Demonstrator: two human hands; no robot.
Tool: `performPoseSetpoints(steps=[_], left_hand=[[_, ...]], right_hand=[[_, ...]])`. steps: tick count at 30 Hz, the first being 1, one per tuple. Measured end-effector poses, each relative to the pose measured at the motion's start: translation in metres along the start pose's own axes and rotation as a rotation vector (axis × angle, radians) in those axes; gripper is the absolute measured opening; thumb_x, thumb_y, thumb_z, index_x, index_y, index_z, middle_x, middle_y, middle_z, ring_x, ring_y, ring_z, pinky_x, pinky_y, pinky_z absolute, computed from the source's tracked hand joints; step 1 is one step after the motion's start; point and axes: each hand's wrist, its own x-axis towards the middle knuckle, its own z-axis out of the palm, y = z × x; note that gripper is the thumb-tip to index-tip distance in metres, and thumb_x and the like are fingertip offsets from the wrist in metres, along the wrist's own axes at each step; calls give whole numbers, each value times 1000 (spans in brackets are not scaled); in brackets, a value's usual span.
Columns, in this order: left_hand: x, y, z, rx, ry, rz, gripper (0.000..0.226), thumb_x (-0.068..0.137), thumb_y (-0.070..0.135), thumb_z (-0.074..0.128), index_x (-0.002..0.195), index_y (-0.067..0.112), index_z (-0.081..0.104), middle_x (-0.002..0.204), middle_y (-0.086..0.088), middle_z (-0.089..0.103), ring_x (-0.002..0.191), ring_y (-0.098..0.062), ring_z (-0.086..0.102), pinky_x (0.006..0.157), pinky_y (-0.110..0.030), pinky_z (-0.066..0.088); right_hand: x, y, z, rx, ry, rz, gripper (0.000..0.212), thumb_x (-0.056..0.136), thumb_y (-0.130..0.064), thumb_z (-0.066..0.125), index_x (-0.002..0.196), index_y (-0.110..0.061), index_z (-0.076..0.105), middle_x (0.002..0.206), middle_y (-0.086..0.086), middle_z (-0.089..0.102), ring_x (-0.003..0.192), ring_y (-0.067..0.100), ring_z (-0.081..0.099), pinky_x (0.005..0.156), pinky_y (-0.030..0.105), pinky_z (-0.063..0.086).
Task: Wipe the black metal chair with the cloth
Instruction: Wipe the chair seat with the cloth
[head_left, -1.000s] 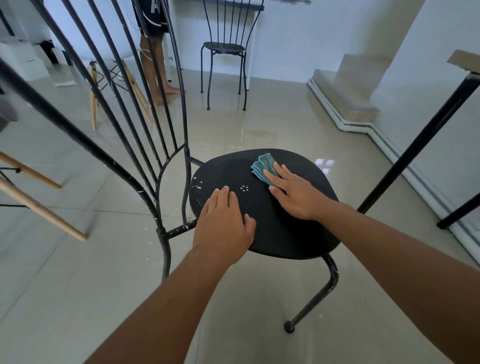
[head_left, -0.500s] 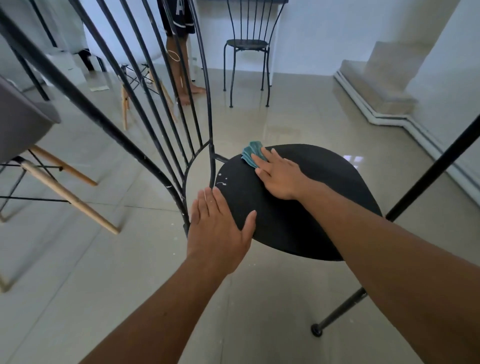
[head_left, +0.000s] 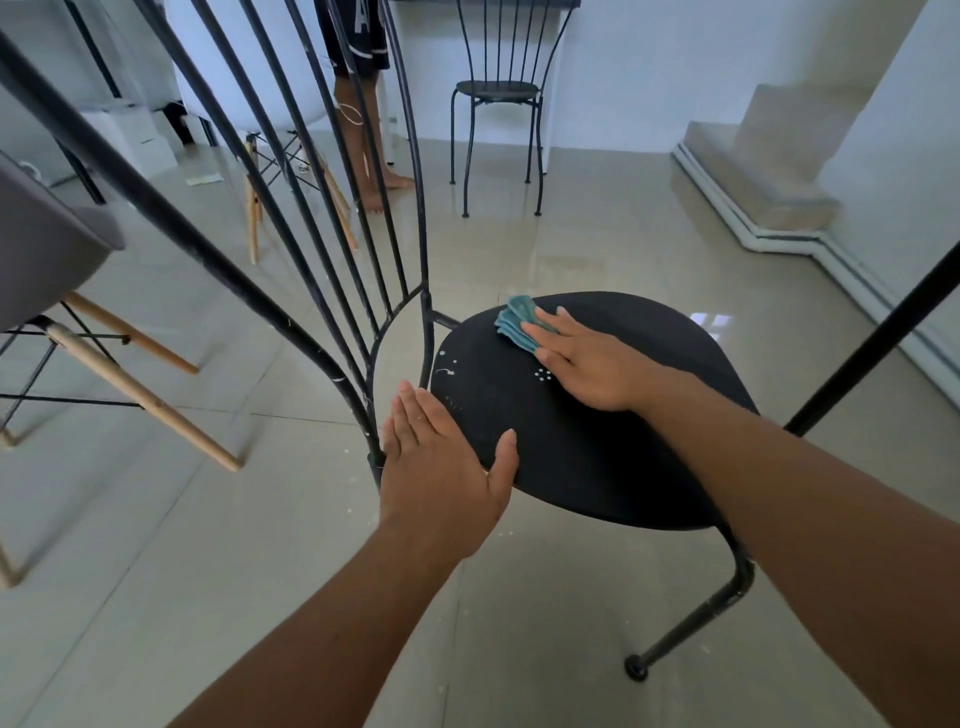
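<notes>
The black metal chair (head_left: 571, 452) stands right below me, its round seat speckled with white spots and its barred backrest rising at the left. A folded teal cloth (head_left: 514, 323) lies on the far part of the seat. My right hand (head_left: 587, 361) lies flat on the cloth and presses it to the seat, fingers pointing left. My left hand (head_left: 441, 473) rests flat on the near left rim of the seat, beside the backrest post, thumb spread apart on the seat.
A second black metal chair (head_left: 498, 93) stands by the far wall. A person's bare legs (head_left: 369, 150) are behind the backrest bars. A grey chair with wooden legs (head_left: 57, 291) is at the left, a black pole (head_left: 878, 343) and a step (head_left: 753, 176) at the right.
My right hand slid the cloth from the seat's middle towards the far left edge near the backrest, then back a little. My left hand shifted to the seat's near left rim.
</notes>
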Motion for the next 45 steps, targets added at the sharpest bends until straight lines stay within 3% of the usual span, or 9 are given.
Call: performPoseSetpoints(steps=[5,9,18,23,27,30,35,38,45], left_hand=[[-2,-1,-3,23,-17,14,108,96,79,7,164,-4,-5,172,-27,-7,162,-37,-4,132,-48,8],[-2,-3,-4,16,-30,26,111,94,82,8,164,-3,-7,173,-25,-8,162,-35,-4,132,-47,7],[2,-2,-6,1,-93,10,117,89,89,9,165,0,-2,174,-23,-1,162,-37,0,132,-50,11],[0,-6,-8,-21,-98,32,122,87,92,9,164,-3,2,172,-26,9,161,-38,8,131,-50,13],[-1,-6,-13,-57,-140,31,130,80,99,13,165,2,-2,174,-23,3,162,-36,4,132,-50,10],[-1,-2,-19,-81,-204,-4,148,63,110,20,166,7,-7,175,-18,-6,162,-35,-3,131,-50,5],[1,0,-26,-98,-292,-22,167,45,115,30,163,8,-20,173,-15,-20,161,-34,-13,131,-51,1],[2,-3,-24,-102,-295,15,172,41,116,33,162,8,-25,171,-17,-25,161,-33,-16,131,-51,-1],[0,-10,-20,-116,-276,121,167,42,115,37,159,19,-33,166,-9,-41,156,-29,-31,131,-52,-3]], right_hand=[[24,-69,23,42,52,-170,54,117,-31,31,171,-30,24,180,-9,10,167,17,2,134,45,9],[-12,-57,18,154,-68,-342,52,117,-27,37,167,-43,31,176,-27,14,163,-1,2,129,28,5],[-11,-20,-7,112,-44,-95,62,113,-6,39,166,-38,34,177,-19,16,165,12,3,135,42,8],[-9,-69,15,147,-55,-210,65,112,-2,34,166,-39,34,177,-20,13,165,10,2,129,28,0],[-51,-35,-3,212,-198,-271,67,113,-3,38,157,-53,44,169,-35,21,160,-6,6,126,18,2],[-73,-1,-23,184,-205,-166,67,113,-5,40,152,-59,47,166,-39,25,159,-7,10,131,27,9],[-60,-15,-15,142,-107,-112,72,109,3,37,161,-46,40,169,-31,17,157,-4,2,135,34,4],[-52,-50,8,135,-70,-190,72,108,4,36,166,-39,34,177,-19,11,164,7,-1,128,23,-7],[-97,-21,-5,185,-190,-314,63,112,-6,42,155,-52,47,168,-38,25,159,-10,10,131,25,8]])
